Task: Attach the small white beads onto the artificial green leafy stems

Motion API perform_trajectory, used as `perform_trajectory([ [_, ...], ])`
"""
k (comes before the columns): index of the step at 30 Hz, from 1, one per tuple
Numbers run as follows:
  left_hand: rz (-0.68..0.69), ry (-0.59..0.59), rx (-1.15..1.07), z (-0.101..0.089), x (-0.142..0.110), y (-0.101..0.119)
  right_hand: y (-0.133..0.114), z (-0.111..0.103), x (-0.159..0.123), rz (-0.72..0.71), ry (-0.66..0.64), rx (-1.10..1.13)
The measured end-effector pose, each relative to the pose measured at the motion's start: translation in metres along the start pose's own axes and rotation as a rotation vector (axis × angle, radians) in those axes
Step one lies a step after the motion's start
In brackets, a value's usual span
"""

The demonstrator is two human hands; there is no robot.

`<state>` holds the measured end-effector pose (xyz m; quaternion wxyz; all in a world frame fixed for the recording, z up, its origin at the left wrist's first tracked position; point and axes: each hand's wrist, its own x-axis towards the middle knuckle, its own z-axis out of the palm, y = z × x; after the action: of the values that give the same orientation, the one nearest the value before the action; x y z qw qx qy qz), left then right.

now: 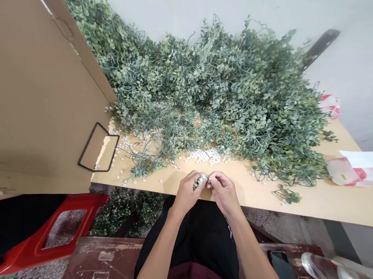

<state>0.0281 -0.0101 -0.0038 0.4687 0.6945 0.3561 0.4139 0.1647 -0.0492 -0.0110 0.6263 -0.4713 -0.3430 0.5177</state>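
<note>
Both my hands meet at the near edge of a light wooden table (324,202). My left hand (188,191) is closed around a small green leafy sprig (200,181). My right hand (222,189) pinches the sprig's other end, fingers pressed together. Just beyond them lies a little heap of small white beads (206,155), with more beads scattered to the left. A big pile of artificial green foliage (223,100) covers most of the table behind.
A large cardboard box (23,90) stands at the left with a cut-out handle. A red plastic stool (46,237) sits below it. Red-and-white plastic bags (361,168) lie at the table's right. More foliage (127,210) lies under the table. A phone (282,265) rests near my right knee.
</note>
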Motion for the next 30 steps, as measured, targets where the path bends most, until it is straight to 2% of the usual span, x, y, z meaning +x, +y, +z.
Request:
perform_trajectory([
  [11,0.005,-0.022,0.014,-0.002,0.0,0.001,-0.002,-0.001,0.001,0.045,-0.053,0.013],
  [19,-0.009,-0.07,-0.053,-0.004,0.002,0.002,-0.009,-0.009,0.006,0.213,-0.137,0.102],
  [30,-0.065,-0.044,-0.112,-0.001,0.002,-0.002,-0.011,-0.007,0.007,0.277,-0.117,0.174],
])
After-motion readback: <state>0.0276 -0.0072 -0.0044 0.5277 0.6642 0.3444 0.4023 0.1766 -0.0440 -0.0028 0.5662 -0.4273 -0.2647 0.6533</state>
